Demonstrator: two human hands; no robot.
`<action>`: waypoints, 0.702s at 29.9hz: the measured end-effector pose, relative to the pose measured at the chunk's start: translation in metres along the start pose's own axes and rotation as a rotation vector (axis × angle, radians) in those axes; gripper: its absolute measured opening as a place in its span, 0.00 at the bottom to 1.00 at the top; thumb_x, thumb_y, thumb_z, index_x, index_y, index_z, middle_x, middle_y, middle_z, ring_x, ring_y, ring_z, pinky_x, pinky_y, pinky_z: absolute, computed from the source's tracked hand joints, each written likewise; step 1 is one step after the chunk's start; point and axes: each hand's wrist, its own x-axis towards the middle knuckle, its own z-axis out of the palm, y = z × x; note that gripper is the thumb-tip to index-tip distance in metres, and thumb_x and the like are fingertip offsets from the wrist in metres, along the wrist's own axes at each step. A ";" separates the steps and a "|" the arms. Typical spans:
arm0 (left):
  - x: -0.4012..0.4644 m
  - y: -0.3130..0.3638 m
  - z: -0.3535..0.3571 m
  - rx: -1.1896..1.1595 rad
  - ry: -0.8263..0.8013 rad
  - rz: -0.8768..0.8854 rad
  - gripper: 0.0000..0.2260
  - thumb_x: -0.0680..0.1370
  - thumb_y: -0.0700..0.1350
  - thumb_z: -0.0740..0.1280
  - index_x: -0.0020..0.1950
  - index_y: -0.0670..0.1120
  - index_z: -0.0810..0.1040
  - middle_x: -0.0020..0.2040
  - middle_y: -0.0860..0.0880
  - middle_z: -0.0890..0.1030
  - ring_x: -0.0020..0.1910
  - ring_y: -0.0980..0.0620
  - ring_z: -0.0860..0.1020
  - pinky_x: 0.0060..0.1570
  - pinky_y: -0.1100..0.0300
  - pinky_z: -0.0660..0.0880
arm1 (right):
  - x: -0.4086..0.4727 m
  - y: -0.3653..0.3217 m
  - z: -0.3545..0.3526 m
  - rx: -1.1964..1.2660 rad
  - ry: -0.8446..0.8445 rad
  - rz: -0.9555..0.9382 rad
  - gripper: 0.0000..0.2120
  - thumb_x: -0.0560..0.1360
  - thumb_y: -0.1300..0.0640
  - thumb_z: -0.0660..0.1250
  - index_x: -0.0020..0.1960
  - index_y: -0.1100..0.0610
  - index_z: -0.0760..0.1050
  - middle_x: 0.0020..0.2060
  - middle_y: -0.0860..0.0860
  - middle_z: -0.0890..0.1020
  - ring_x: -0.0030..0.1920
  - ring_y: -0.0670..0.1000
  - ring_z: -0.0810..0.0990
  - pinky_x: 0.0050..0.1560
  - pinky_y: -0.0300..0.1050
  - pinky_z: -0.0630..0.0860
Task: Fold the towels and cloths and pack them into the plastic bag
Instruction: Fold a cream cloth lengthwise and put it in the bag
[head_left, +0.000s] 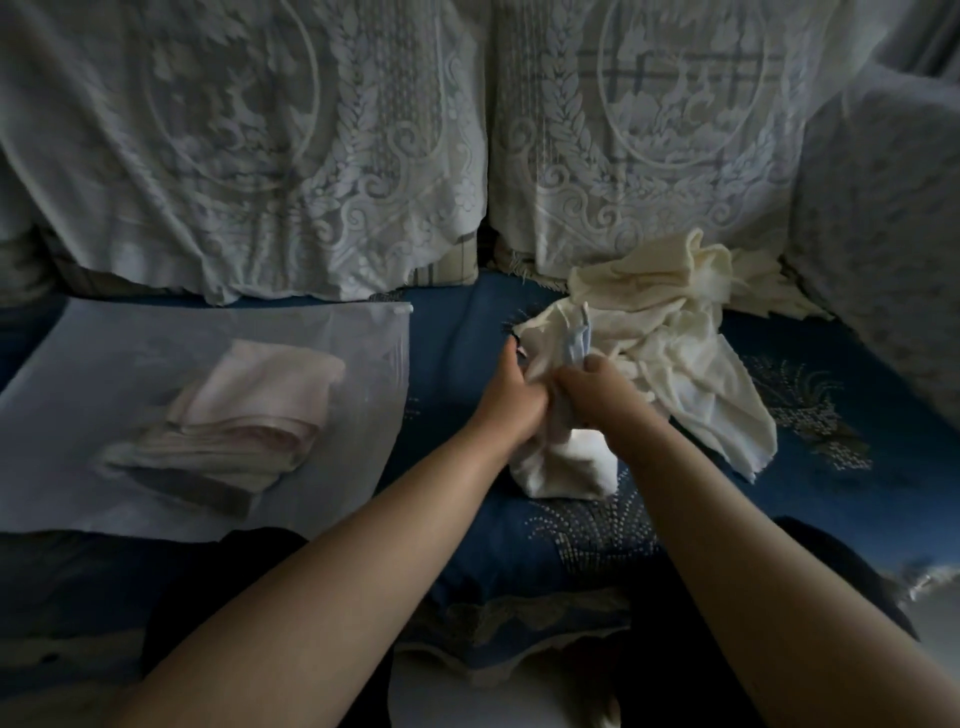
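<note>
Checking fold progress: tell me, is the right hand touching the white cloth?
Touching. The head view shows the right hand with fingers curled round the white cloth, gripping it beside the left hand.

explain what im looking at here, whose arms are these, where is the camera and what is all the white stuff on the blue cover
There is no machine here. The picture comes from a wide-angle camera worn on a person's head, looking forward and down, so the two bare arms are that person's own.

The left hand and the right hand meet in the middle and together grip a crumpled white cloth, which hangs down onto the dark blue patterned cover.

Behind it, to the right, lies a loose pile of unfolded cream cloths.

On the left lies a flat translucent plastic bag with a stack of folded pale towels showing through it.

At the back, white lace covers are draped over cushions.
</note>
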 end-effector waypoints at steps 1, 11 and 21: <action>-0.003 0.001 -0.005 0.017 -0.003 0.044 0.33 0.80 0.48 0.60 0.78 0.52 0.43 0.73 0.47 0.67 0.69 0.47 0.69 0.66 0.53 0.68 | -0.003 -0.005 0.005 0.032 -0.014 -0.006 0.18 0.78 0.50 0.61 0.58 0.64 0.72 0.43 0.57 0.79 0.47 0.57 0.79 0.53 0.55 0.78; -0.010 -0.002 -0.106 0.638 0.253 0.173 0.18 0.80 0.50 0.57 0.69 0.49 0.65 0.62 0.42 0.76 0.51 0.43 0.78 0.47 0.52 0.74 | 0.002 0.003 0.039 0.201 -0.117 0.108 0.08 0.72 0.56 0.71 0.43 0.59 0.74 0.33 0.55 0.77 0.31 0.51 0.76 0.30 0.42 0.76; -0.010 -0.059 -0.173 1.050 0.438 -0.082 0.19 0.76 0.40 0.61 0.67 0.43 0.67 0.62 0.42 0.71 0.56 0.40 0.74 0.51 0.51 0.74 | 0.002 -0.007 0.120 0.635 0.014 -0.038 0.09 0.75 0.55 0.65 0.54 0.51 0.72 0.45 0.53 0.80 0.48 0.52 0.80 0.47 0.47 0.78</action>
